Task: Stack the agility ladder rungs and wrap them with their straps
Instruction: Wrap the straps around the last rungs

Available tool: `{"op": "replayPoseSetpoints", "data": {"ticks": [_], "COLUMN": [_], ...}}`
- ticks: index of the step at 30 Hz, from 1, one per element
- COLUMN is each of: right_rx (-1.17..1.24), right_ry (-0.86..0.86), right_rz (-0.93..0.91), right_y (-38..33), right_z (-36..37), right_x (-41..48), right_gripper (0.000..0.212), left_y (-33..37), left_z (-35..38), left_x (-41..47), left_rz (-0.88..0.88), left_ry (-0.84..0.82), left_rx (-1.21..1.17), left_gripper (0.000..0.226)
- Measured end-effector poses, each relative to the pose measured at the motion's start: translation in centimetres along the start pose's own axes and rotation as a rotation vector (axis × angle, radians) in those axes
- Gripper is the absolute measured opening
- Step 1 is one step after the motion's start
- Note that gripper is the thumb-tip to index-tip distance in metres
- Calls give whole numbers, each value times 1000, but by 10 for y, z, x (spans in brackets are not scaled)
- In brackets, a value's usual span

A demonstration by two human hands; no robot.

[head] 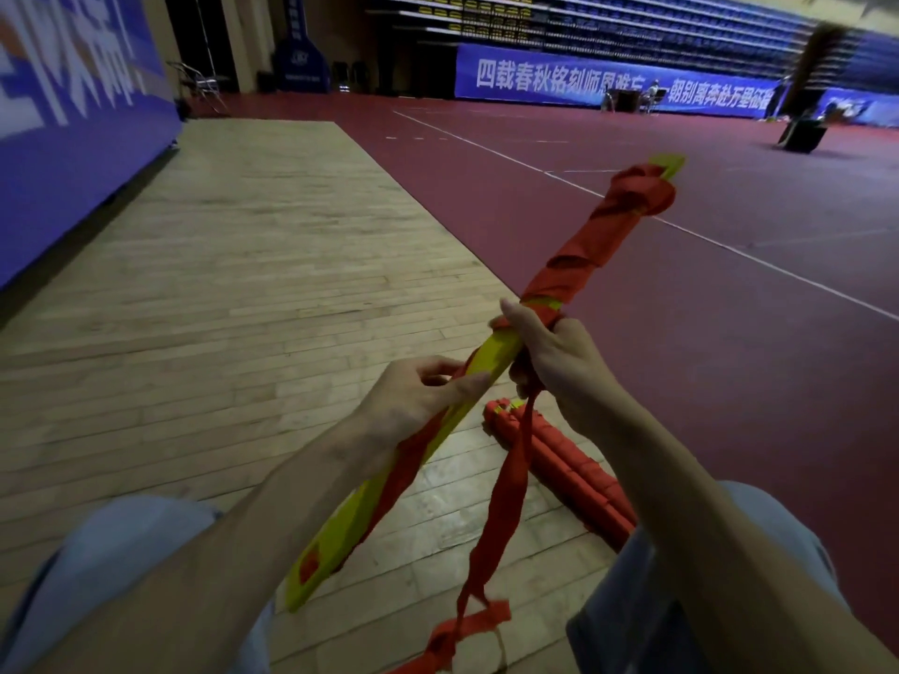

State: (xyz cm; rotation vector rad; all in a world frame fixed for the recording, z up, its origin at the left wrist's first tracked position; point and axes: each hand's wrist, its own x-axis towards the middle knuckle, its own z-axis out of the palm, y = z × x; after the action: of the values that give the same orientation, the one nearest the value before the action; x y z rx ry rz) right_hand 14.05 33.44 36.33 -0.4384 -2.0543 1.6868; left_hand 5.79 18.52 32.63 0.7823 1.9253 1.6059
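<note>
A stack of yellow ladder rungs point(494, 355) runs diagonally from lower left to upper right, held above the floor. Red strap point(579, 255) is wound round its far half and bunched near the far tip. My left hand point(413, 396) grips the stack at its middle, thumb along the top. My right hand point(549, 355) grips the stack just beyond, with the strap pinched in its fingers. A loose tail of red strap point(506, 503) hangs from my right hand down to the floor.
A second bundle point(559, 469), fully wrapped in red strap, lies on the wooden floor under my right forearm. My knees in light trousers frame the bottom. Red court flooring lies to the right, a blue banner wall point(73, 153) to the left.
</note>
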Motion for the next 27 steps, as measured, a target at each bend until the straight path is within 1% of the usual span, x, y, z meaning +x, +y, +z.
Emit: {"op": "replayPoseSetpoints", "data": {"ticks": [2,3,5,7,9,12,13,14,15,17,19,20,22,24,25,26,27], "right_rx": [19,-38,-195,-266,-298,-243,-193,-132,-73,7,79,111,146,154,149,136,118], "right_ry": [-9,-5,-11,-50,-96,-110,-82,-48,-17,35,73,84,85,75,71,66,63], "right_rz": [6,21,60,100,109,92,93,95,89,53,22,12,-22,-69,-79,-78,-60], "right_y": [-1,-1,1,4,5,9,8,8,7,4,2,1,0,0,0,-1,-1], "right_z": [2,3,4,8,15,24,25,25,25,22,20,18,15,12,11,11,11], "right_x": [-2,-2,-4,-5,-7,-10,-10,-9,-8,-7,-6,-6,-7,-7,-7,-8,-8], "right_gripper": [46,49,55,65,68,61,60,58,55,46,39,37,37,38,38,38,39], "left_y": [1,1,-1,-6,-9,-14,-16,-17,-17,-15,-11,-8,-1,5,6,6,5], "left_z": [-1,-2,-2,0,4,10,10,9,9,9,10,9,1,-6,-7,-7,-4], "left_x": [0,2,5,7,3,-4,-4,-4,-3,-1,1,1,1,-1,-2,-4,-4], "left_rz": [-7,-7,-6,45,228,642,746,808,820,720,525,412,206,67,34,23,30], "left_ry": [111,177,321,450,494,495,504,503,486,410,289,207,-20,-223,-259,-245,-197], "left_rx": [-88,-91,14,226,448,788,849,854,805,634,474,380,175,64,62,78,108], "left_gripper": [51,51,44,35,32,25,26,28,31,38,45,48,49,49,49,47,40]}}
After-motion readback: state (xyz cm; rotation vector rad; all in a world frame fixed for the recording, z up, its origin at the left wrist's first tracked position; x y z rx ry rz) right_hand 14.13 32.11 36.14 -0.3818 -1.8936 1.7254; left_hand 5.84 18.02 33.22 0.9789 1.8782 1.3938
